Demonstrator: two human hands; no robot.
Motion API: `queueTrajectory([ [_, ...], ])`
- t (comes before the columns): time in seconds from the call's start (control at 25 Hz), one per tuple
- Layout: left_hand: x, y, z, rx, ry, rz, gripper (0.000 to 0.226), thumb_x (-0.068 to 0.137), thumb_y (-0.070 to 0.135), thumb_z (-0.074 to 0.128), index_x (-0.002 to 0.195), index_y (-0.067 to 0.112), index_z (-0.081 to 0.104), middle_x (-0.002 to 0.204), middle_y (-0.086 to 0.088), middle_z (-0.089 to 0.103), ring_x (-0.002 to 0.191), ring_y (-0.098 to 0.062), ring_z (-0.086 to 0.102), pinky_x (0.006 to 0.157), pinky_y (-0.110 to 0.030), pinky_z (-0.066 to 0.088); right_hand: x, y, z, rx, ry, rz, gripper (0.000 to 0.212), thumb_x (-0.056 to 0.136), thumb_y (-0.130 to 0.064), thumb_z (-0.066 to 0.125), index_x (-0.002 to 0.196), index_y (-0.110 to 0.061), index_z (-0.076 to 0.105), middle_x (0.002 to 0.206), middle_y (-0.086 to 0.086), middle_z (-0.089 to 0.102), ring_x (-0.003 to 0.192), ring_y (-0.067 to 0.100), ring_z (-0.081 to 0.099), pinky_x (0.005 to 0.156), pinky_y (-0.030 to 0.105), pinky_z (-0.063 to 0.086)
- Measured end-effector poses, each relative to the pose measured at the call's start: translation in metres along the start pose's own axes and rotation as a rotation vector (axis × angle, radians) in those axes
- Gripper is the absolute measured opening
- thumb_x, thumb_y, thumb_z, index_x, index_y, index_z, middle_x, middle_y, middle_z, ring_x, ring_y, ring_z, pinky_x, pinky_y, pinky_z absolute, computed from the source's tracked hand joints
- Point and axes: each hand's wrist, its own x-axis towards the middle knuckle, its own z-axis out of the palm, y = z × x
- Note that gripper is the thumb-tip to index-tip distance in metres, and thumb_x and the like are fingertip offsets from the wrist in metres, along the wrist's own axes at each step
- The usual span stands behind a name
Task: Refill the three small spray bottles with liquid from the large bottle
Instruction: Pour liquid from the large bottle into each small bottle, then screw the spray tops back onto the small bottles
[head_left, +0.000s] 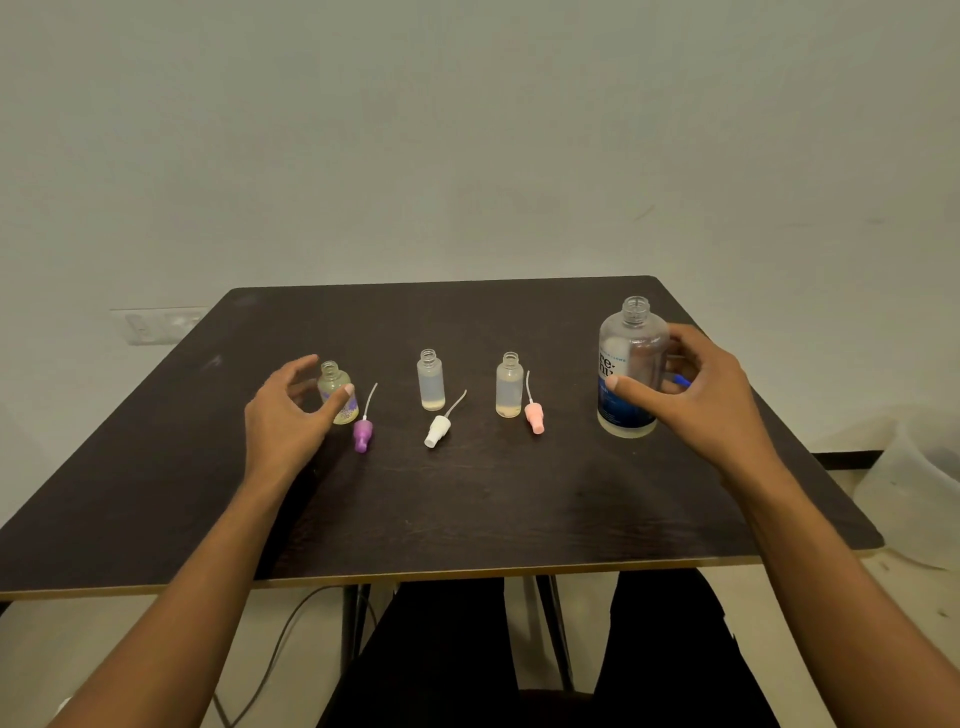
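Dark brown table (467, 509) stands against a pale wall, and a person sits at it with both arms reaching out.

The left hand (291, 410) is half open and curved like a cup around the small bottle with purple flowers (337, 397). Its thumb lies in front of the bottle and its fingers reach behind. I cannot tell if it is squeezing the bottle or only close to it.

The right hand (696, 395) holds the large bottle (631, 364), thumb on the front and fingers round the back. Something small and blue (681, 382) peeks out by the fingers.

On the large bottle's blue and white label you can read the big letters "re". The thumb hides the rest, and the small line above is too tiny to read.

All four bottles stand up with their tops off. The middle small bottle (430, 379) and the right small bottle (509, 385) each have a little yellowish liquid at the bottom.

Three spray tops lie on the table, each beside a small bottle: a purple spray top (362, 435), a white spray top (437, 431) and a pink spray top (535, 418).
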Motion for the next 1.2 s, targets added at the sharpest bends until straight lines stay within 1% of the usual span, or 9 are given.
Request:
queueTrajectory([
  [0.12, -0.005, 0.029, -0.007, -0.015, 0.083, 0.065, 0.067, 0.088, 0.043, 0.080, 0.147, 0.025, 0.054, 0.149, 0.001, 0.057, 0.131, -0.011, 0.057, 0.106, -0.033, 0.046, 0.000, 0.000, -0.003, -0.011, 0.008, -0.006, 0.072, 0.074, -0.047, 0.088, 0.137, -0.031, 0.056, 0.127, -0.013, 0.062, 0.114, 0.010, 0.061, 0.081, 0.011, 0.044],
  [0.24, -0.014, 0.083, -0.012, -0.083, 0.111, 0.255, 0.058, 0.090, 0.040, 0.078, 0.143, 0.028, 0.057, 0.143, 0.009, 0.058, 0.130, -0.002, 0.055, 0.110, -0.033, 0.047, 0.004, 0.000, -0.009, 0.016, 0.031, -0.018, 0.069, 0.074, -0.046, 0.089, 0.134, -0.030, 0.060, 0.127, -0.010, 0.067, 0.114, 0.011, 0.064, 0.084, 0.015, 0.048],
  [0.36, -0.031, 0.139, 0.008, -0.120, -0.051, 0.460, 0.052, 0.089, 0.039, 0.079, 0.136, 0.028, 0.062, 0.137, 0.013, 0.061, 0.129, -0.002, 0.057, 0.112, -0.031, 0.046, 0.008, -0.003, -0.014, 0.024, 0.049, -0.035, 0.066, 0.074, -0.044, 0.090, 0.131, -0.030, 0.061, 0.124, -0.011, 0.067, 0.112, 0.010, 0.065, 0.083, 0.014, 0.049],
  [0.48, -0.054, 0.179, 0.056, -0.180, -0.316, 0.551, 0.065, 0.084, 0.042, 0.083, 0.142, 0.026, 0.058, 0.136, 0.011, 0.062, 0.127, -0.002, 0.059, 0.111, -0.031, 0.049, 0.012, -0.003, -0.020, 0.037, 0.058, -0.038, 0.063, 0.074, -0.042, 0.090, 0.128, -0.033, 0.060, 0.122, -0.014, 0.066, 0.109, 0.005, 0.064, 0.081, 0.009, 0.047],
  [0.64, -0.071, 0.210, 0.125, -0.214, -0.493, 0.536, 0.078, 0.081, 0.039, 0.087, 0.149, 0.020, 0.052, 0.142, 0.006, 0.060, 0.123, -0.003, 0.062, 0.106, -0.032, 0.054, 0.022, 0.002, -0.033, 0.032, 0.083, -0.054, 0.066, 0.075, -0.041, 0.091, 0.132, -0.030, 0.061, 0.122, -0.014, 0.067, 0.111, 0.001, 0.063, 0.085, 0.011, 0.050],
  [0.88, -0.069, 0.233, 0.185, -0.272, -0.537, 0.406, 0.072, 0.080, 0.033, 0.089, 0.143, 0.022, 0.055, 0.132, 0.007, 0.068, 0.112, -0.004, 0.067, 0.099, -0.029, 0.058, 0.043, 0.027, -0.044, -0.016, 0.081, -0.015, 0.069, 0.075, -0.044, 0.090, 0.135, -0.026, 0.060, 0.128, -0.009, 0.067, 0.114, 0.011, 0.064, 0.095, 0.028, 0.056],
  [1.04, -0.061, 0.237, 0.207, -0.271, -0.539, 0.365, 0.067, 0.081, 0.030, 0.088, 0.140, 0.021, 0.057, 0.128, 0.005, 0.070, 0.109, -0.008, 0.070, 0.094, -0.028, 0.060, 0.061, 0.041, -0.044, -0.003, 0.059, 0.012, 0.064, 0.075, -0.043, 0.090, 0.130, -0.028, 0.061, 0.121, -0.011, 0.068, 0.110, 0.009, 0.064, 0.092, 0.026, 0.055],
  [1.08, -0.058, 0.237, 0.212, -0.270, -0.538, 0.355, 0.066, 0.082, 0.028, 0.088, 0.140, 0.020, 0.058, 0.127, 0.005, 0.070, 0.107, -0.008, 0.070, 0.091, -0.025, 0.061, 0.066, 0.044, -0.044, 0.001, 0.045, 0.021, 0.063, 0.075, -0.043, 0.090, 0.129, -0.029, 0.061, 0.119, -0.012, 0.067, 0.109, 0.007, 0.063, 0.090, 0.023, 0.053],
  [1.2, -0.044, 0.240, 0.223, -0.256, -0.529, 0.330, 0.063, 0.082, 0.023, 0.087, 0.138, 0.017, 0.058, 0.126, 0.004, 0.070, 0.102, -0.003, 0.068, 0.075, -0.003, 0.052, 0.087, 0.052, -0.041, 0.009, -0.009, 0.058, 0.062, 0.075, -0.042, 0.091, 0.127, -0.030, 0.060, 0.116, -0.013, 0.065, 0.104, 0.005, 0.063, 0.084, 0.018, 0.050],
])
